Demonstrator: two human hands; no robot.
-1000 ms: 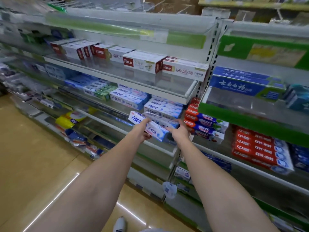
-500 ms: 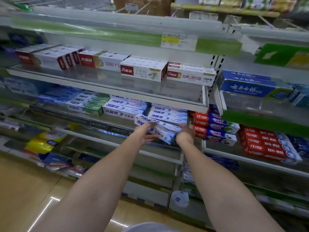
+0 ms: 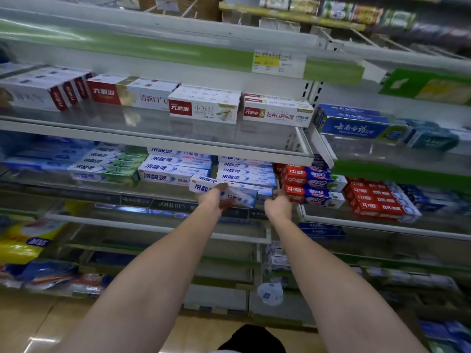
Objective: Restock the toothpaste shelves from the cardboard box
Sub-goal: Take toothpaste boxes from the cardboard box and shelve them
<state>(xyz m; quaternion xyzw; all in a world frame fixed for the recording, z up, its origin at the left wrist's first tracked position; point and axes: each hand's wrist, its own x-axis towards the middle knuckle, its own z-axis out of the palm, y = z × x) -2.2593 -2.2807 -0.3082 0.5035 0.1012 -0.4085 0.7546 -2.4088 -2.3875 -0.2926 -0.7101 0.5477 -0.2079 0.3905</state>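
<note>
- Both arms reach forward to the second shelf (image 3: 158, 146) of a shop display.
- The left hand (image 3: 212, 198) wraps a white-and-blue toothpaste box (image 3: 224, 191), thumb on top, fingers beneath.
- The right hand (image 3: 277, 205) pinches the box's far end, at 3 o'clock from the left hand.
- Compared with a second ago, the box has moved in from open air and now touches the front of the matching stack (image 3: 246, 171).
- Judgement: placement is nearly done; a push and release remain.
- The cardboard box is not in view.
</note>
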